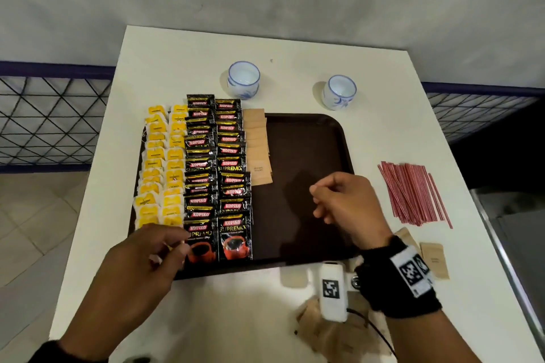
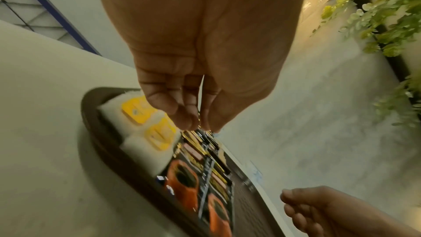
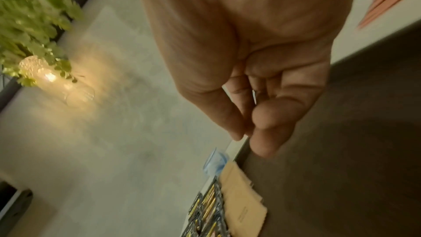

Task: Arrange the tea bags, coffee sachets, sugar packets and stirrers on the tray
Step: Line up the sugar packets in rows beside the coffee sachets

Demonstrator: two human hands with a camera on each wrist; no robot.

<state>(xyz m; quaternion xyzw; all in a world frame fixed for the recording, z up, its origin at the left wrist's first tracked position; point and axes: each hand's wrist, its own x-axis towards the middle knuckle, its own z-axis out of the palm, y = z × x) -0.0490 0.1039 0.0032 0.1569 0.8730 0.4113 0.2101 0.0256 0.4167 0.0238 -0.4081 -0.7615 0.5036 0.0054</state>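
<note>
Yellow tea bags (image 1: 160,168), black coffee sachets (image 1: 218,174) and some brown paper sugar packets (image 1: 259,153) fill my brown plastic tray's (image 1: 309,138) nine-o'clock half. Red striped stirrers (image 1: 413,194) wait at three o'clock on the white worktop (image 1: 177,68). Both my left hand (image 1: 147,262) and right hand (image 1: 345,206) hang empty, fingers loosely curled.

— Where does everything sit relative to the tray (image 1: 312,132)?

— On its left part I see tea bags (image 1: 160,168) in two columns, coffee sachets (image 1: 218,174) right of them, then sugar packets (image 1: 259,147). Behind the tray stand two cups (image 1: 243,79). The stirrers (image 1: 413,193) lie on the table (image 1: 165,68) to its right.

— And in front?

— More packets (image 1: 435,259) by its near right corner.
</note>
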